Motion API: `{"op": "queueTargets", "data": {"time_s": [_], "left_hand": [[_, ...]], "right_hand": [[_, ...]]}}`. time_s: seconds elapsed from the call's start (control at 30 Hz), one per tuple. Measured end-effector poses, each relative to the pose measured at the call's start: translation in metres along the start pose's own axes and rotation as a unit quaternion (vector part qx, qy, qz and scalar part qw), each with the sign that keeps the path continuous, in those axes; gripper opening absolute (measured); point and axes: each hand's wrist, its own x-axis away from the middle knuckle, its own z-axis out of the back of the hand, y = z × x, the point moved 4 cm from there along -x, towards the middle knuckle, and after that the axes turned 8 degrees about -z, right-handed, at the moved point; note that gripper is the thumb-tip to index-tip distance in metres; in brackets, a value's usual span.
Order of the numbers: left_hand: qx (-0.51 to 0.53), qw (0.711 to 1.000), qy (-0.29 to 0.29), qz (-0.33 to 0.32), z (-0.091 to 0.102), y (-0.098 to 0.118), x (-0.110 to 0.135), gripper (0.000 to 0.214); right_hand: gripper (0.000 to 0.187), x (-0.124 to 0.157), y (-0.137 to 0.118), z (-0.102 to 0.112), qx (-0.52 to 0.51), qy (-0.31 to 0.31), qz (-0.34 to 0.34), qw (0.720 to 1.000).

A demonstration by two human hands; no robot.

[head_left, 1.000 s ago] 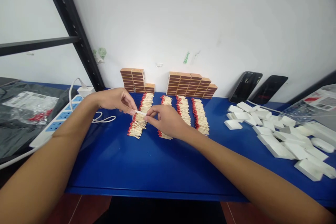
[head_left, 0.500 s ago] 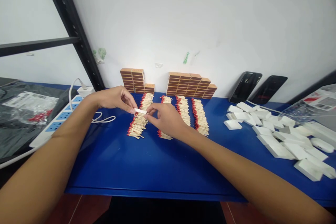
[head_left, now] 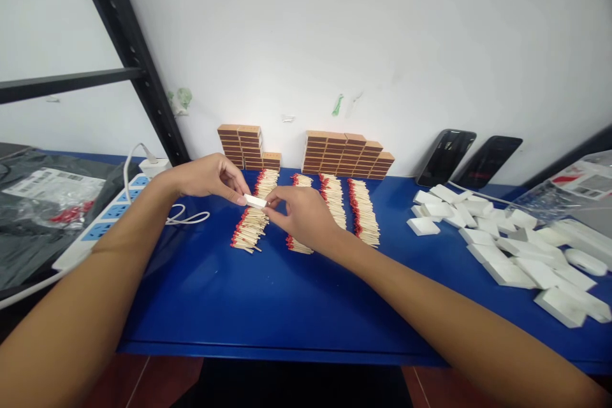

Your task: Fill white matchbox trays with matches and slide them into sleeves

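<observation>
My left hand [head_left: 215,180] and right hand [head_left: 306,213] pinch opposite ends of a small white box [head_left: 256,201] over the leftmost match row [head_left: 248,231], probably to keep it steady. Red heads point left along the counter [head_left: 268,312], perhaps for tidy alignment. My right hand hides the middle of the second row [head_left: 299,246]; I can't make out the box's inside.

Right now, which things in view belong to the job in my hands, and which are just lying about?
Apparently part of the job:
white matchbox tray, held by left hand and right hand
red-tipped matches in four rows
stacked matchboxes
loose white trays, heaped at right

Seemingly just lying about:
power strip
two smartphones
dark gray plastic bag
clear plastic packaging
</observation>
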Motion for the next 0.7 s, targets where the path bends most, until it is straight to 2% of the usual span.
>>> {"op": "queueTargets", "data": {"time_s": [0.13, 0.27, 0.37, 0.47, 0.57, 0.7], "left_hand": [[-0.012, 1.000, 0.008, -0.001, 0.001, 0.001, 0.000, 0.027], [0.003, 1.000, 0.029, -0.001, 0.002, 0.002, 0.000, 0.031], [0.020, 0.999, 0.043, 0.006, 0.001, 0.004, 0.000, 0.040], [0.000, 0.999, 0.037, 0.017, -0.001, 0.005, 0.000, 0.048], [-0.059, 0.998, 0.016, 0.016, -0.004, 0.008, -0.001, 0.046], [-0.107, 0.994, -0.032, 0.011, -0.012, 0.016, -0.002, 0.041]], "right_hand": [[0.001, 0.000, 0.001, 0.000, 0.027, 0.008, 0.013, 1.000], [0.005, 0.000, 0.002, 0.000, 0.059, 0.024, 0.029, 0.998], [0.007, -0.004, 0.001, 0.010, 0.067, 0.049, 0.037, 0.996], [0.009, -0.008, 0.002, 0.041, 0.034, 0.089, 0.012, 0.995], [0.012, -0.001, 0.019, 0.091, -0.012, 0.128, -0.068, 0.989], [0.020, 0.045, 0.070, 0.157, -0.023, 0.141, -0.230, 0.963]]}}
